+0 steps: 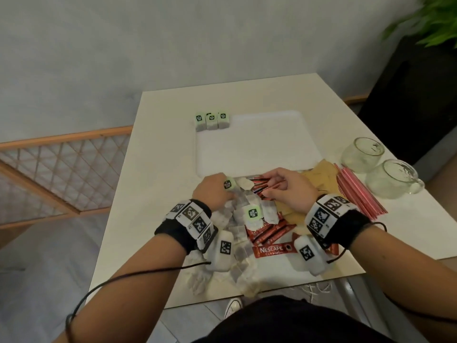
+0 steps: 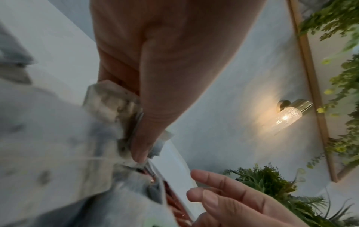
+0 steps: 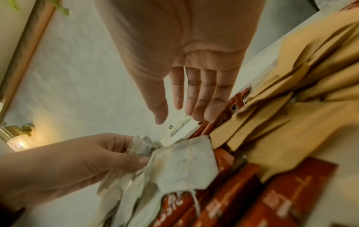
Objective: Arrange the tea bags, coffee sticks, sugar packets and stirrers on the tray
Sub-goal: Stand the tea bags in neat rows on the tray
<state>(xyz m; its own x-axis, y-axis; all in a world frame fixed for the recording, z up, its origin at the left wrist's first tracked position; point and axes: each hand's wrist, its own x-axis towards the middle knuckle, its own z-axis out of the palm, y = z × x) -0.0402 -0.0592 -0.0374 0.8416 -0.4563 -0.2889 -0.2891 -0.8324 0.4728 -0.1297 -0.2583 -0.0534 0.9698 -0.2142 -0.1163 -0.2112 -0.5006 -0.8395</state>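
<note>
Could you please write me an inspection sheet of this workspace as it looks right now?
Surface: white table, white tray at its middle.
Job's things: three tea bags at the tray's far left corner; loose tea bags, coffee sticks, sugar packets and stirrers heaped at the near edge.
Clutter: two glass cups.
Grippers: left hand pinches a tea bag; right hand open above the coffee sticks.
Cables: black cords from both wristbands.
Surroundings: wall lamp, plants, lattice fence.
</note>
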